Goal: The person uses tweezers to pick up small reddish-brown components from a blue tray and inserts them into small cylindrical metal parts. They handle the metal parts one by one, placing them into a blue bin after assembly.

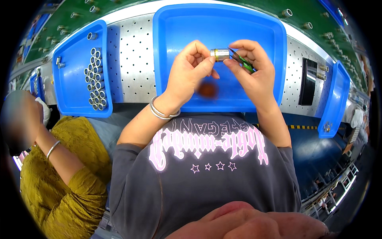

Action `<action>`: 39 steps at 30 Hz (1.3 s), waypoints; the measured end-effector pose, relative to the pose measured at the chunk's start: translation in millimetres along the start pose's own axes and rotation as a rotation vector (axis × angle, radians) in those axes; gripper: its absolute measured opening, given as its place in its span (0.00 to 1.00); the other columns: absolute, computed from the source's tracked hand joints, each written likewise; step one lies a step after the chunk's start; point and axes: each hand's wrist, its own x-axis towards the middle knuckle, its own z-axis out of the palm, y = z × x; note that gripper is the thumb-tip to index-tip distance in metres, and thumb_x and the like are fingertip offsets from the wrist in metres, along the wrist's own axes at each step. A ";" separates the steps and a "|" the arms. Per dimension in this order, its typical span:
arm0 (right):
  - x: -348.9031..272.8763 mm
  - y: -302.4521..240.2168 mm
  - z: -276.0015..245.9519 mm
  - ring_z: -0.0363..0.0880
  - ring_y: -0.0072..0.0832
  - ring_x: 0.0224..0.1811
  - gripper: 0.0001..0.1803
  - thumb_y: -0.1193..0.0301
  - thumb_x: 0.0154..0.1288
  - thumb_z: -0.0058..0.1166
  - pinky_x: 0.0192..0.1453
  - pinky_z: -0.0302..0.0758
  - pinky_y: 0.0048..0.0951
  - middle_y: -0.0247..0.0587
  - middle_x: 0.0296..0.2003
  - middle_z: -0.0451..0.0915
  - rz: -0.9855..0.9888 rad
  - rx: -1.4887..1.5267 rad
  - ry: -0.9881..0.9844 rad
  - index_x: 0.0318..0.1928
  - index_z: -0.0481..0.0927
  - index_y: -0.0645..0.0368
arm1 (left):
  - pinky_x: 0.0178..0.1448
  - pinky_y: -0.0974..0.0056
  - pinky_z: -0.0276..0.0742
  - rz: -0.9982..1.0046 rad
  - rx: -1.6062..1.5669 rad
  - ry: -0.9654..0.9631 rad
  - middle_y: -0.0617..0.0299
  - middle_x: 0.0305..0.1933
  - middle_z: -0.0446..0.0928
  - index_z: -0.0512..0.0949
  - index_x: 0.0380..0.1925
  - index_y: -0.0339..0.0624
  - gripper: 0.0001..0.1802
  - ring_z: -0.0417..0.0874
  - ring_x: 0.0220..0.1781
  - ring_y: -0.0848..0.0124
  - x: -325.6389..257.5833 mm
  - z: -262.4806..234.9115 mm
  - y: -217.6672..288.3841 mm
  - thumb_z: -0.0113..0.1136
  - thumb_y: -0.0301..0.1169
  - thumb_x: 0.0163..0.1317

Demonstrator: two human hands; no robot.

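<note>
My left hand (186, 73) pinches a short shiny metal sleeve (222, 54) by its left end, where a thin yellow band runs round it. The sleeve lies level above the middle of a large blue tray (175, 22). Close to its right end, my right hand (256, 73) is closed round small green-handled snips (247, 67) with thin dark blades. The blade tips point up and left, beside the sleeve; whether they touch it I cannot tell. A blurred reddish-brown spot shows below the sleeve, too smeared to name.
At left, a blue tray (65, 91) holds several metal sleeves (95, 79) in a cluster. A black phone (308, 81) lies on the perforated metal bench (133, 59) at right, near another blue tray (336, 99). Beyond, sleeves stand on a green surface (119, 6). A co-worker in a mustard top (63, 167) sits at left.
</note>
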 end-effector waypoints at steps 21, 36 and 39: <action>-3.4 -1.2 -13.4 0.71 0.14 0.25 0.05 0.79 0.54 0.60 0.28 0.66 0.15 0.32 0.24 0.77 -0.041 0.118 0.005 0.32 0.79 0.64 | 0.34 0.71 0.74 0.064 0.132 0.070 0.66 0.26 0.70 0.68 0.28 0.41 0.05 0.70 0.25 0.79 -4.0 3.0 5.5 0.54 0.24 0.59; -1.2 0.4 -3.2 0.70 0.15 0.25 0.06 0.77 0.53 0.61 0.28 0.66 0.16 0.33 0.24 0.78 0.033 0.025 0.102 0.33 0.80 0.63 | 0.34 0.69 0.74 0.057 0.070 0.070 0.66 0.24 0.69 0.68 0.28 0.41 0.05 0.69 0.24 0.79 -2.6 -2.3 6.5 0.53 0.26 0.61; -1.4 0.4 1.6 0.70 0.13 0.25 0.07 0.75 0.54 0.61 0.28 0.66 0.15 0.31 0.24 0.78 0.039 0.033 0.058 0.34 0.80 0.64 | 0.36 0.68 0.76 0.022 0.041 0.066 0.65 0.25 0.71 0.69 0.30 0.40 0.05 0.71 0.26 0.78 -2.1 0.7 8.1 0.53 0.27 0.61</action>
